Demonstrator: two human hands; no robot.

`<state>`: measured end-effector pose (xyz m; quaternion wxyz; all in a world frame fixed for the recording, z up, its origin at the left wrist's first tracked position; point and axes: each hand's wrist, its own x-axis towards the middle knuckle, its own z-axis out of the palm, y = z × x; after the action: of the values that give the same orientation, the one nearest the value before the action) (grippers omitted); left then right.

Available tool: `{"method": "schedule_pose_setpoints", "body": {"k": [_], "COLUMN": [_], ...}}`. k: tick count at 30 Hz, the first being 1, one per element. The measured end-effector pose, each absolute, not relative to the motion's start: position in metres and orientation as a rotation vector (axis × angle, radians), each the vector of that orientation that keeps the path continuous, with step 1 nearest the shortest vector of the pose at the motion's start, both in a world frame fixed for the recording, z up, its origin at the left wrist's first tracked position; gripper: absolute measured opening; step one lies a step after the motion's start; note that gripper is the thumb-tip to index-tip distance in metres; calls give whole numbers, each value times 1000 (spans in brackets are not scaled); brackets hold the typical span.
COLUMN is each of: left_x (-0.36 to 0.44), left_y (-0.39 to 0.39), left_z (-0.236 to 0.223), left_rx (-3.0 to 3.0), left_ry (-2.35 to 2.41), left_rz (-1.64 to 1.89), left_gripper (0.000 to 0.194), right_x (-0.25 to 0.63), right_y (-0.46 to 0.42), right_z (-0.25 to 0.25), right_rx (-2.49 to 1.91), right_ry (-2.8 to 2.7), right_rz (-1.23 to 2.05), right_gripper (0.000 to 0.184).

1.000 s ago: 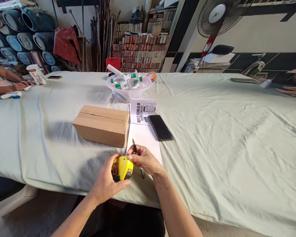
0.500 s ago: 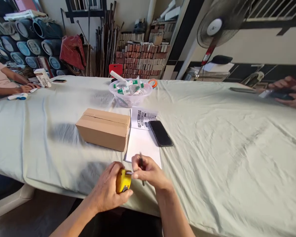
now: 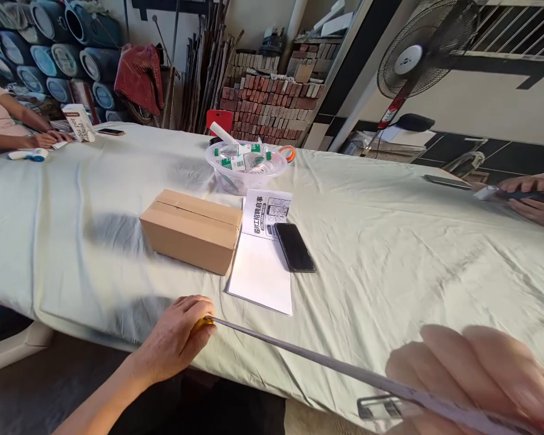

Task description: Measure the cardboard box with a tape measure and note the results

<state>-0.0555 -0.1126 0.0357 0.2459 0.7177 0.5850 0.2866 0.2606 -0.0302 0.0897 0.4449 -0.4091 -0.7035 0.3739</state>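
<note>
My left hand [image 3: 174, 338] is wrapped round a yellow tape measure [image 3: 202, 324], mostly hidden by the fingers, at the table's front edge. Out of it a long blade [image 3: 299, 349] runs to the lower right, stretched taut. Close to the camera, my right hand [image 3: 476, 374] is closed on the blade's far end; it is large and smeared by motion. A small dark clip-like shape [image 3: 378, 407] shows by its fingers, too blurred to name. Beyond the left hand stand a closed cardboard box [image 3: 185, 238], a white booklet [image 3: 260, 275] with a printed top, and a black phone [image 3: 295, 248] overlapping the booklet.
A clear plastic basin [image 3: 226, 180] with bottles and an orange tape roll [image 3: 288, 154] stand farther back. One person's hands [image 3: 45, 140] rest at the far left, another's hands [image 3: 535, 196] at the right. A fan [image 3: 408, 59] stands behind the table.
The right hand has moved from beside the left toward the lower right and the camera, drawing the blade far out. The left hand has shifted slightly left. The pen is no longer clearly visible.
</note>
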Motion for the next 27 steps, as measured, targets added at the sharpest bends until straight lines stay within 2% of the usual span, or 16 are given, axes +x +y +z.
{"method": "schedule_pose_setpoints", "body": {"k": [1, 3, 9, 12, 13, 16, 18, 23, 27], "left_x": [-56, -59, -79, -95, -101, -111, -111, -105, -98], "left_y": [-112, -111, -120, -137, -145, -167, -179, -185, -174], "left_z": [37, 40, 47, 48, 48, 42, 35, 23, 28], "left_rx": [1971, 1960, 1672, 1248, 1091, 763, 622, 529, 556], "left_ry": [1574, 1545, 1499, 1466, 1434, 1386, 1430, 1443, 1415], "left_rz": [795, 825, 883, 968, 1004, 1100, 1122, 1093, 1038], "left_gripper": [18, 23, 30, 32, 33, 34, 36, 38, 36], "right_x": [249, 229, 200, 176, 167, 138, 122, 102, 95], "right_y": [-29, -29, -17, 13, 27, 67, 87, 101, 97], "right_z": [100, 118, 150, 143, 134, 95, 67, 32, 27], "right_rx": [-804, -627, -662, -624, -675, -771, -779, -729, -680], "right_ry": [-1550, -1356, -1461, -1561, -1577, -1722, -1809, -1831, -1882], "right_rz": [1095, 1268, 1248, 1214, 1173, 1236, 1302, 1376, 1396], "right_gripper": [41, 33, 49, 47, 52, 95, 113, 137, 144]}}
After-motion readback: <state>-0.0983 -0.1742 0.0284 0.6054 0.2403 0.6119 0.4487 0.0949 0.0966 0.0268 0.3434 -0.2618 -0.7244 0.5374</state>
